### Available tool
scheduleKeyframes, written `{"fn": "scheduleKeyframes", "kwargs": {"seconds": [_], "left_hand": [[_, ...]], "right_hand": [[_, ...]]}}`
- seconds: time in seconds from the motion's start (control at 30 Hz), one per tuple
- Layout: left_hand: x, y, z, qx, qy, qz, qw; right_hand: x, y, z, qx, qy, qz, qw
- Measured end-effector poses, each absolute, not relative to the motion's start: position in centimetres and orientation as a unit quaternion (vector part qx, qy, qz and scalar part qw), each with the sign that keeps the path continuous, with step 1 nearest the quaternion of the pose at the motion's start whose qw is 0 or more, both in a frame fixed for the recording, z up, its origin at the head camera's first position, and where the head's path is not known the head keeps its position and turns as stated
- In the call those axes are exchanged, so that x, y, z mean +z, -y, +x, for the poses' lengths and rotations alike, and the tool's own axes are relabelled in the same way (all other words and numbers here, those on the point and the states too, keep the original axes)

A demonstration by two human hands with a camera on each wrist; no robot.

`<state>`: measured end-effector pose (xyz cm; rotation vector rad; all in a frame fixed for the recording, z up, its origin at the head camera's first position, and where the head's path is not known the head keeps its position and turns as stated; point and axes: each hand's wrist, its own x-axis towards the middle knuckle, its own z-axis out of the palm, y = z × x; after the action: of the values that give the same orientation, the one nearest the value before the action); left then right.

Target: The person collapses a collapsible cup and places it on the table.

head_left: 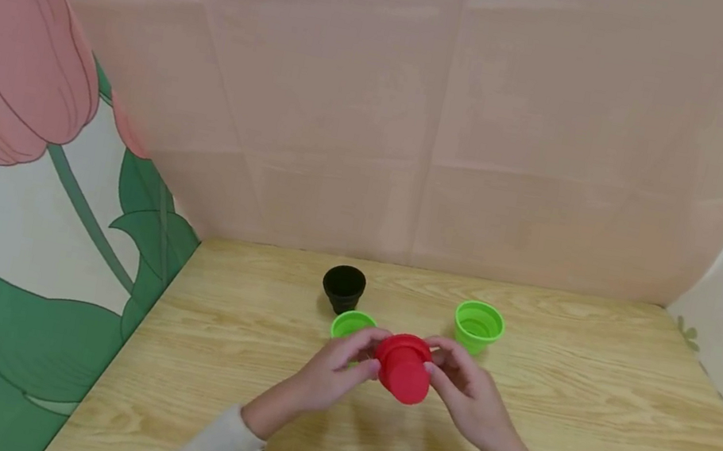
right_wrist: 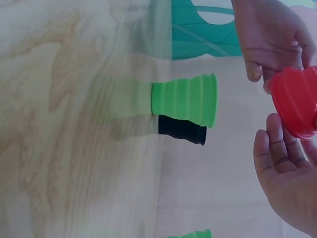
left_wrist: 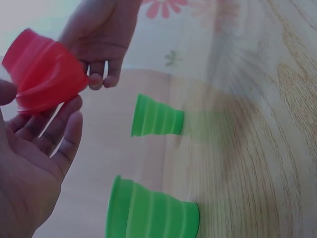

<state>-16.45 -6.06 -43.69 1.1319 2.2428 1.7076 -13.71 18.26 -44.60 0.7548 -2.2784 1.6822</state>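
Note:
A red collapsible cup is held up above the table between both hands, its narrow base tilted toward the head camera. My left hand grips its left side with thumb and fingers. On the opposite side, my right hand pinches the rim and wall. The left wrist view shows the red cup with a creased, partly folded wall. Just beyond the left fingers stands a green cup, partly hidden by that hand. Another green cup stands upright behind the right hand.
Behind the nearer green cup, a black cup stands upright on the wooden table. A pinkish cloth backdrop rises at the table's far edge. Flower-printed panels border the left and right sides.

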Motion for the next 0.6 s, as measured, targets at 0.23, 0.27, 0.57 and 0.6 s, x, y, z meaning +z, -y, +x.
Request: {"fn": "scheduleKeyframes", "kwargs": {"seconds": [0.23,0.27,0.57,0.6], "left_hand": [[-43.54,6.14,-16.45,0.553,-0.755,0.345,0.068],[-43.53,6.1,-16.46,0.554,-0.755,0.342,0.076],[-43.18,6.21,-16.45,0.574,-0.752,0.306,0.103],[-43.14,6.25,-16.46,0.582,-0.749,0.301,0.1]], "right_hand": [[-44.09,-18.46,-13.63,0.541,0.791,0.273,0.09],[-44.05,-18.44,-13.65,0.534,0.794,0.277,0.09],[-44.05,-18.94,-13.65,0.576,0.783,0.231,0.033],[-44.06,-19.05,-13.68,0.585,0.778,0.229,0.027]]}}
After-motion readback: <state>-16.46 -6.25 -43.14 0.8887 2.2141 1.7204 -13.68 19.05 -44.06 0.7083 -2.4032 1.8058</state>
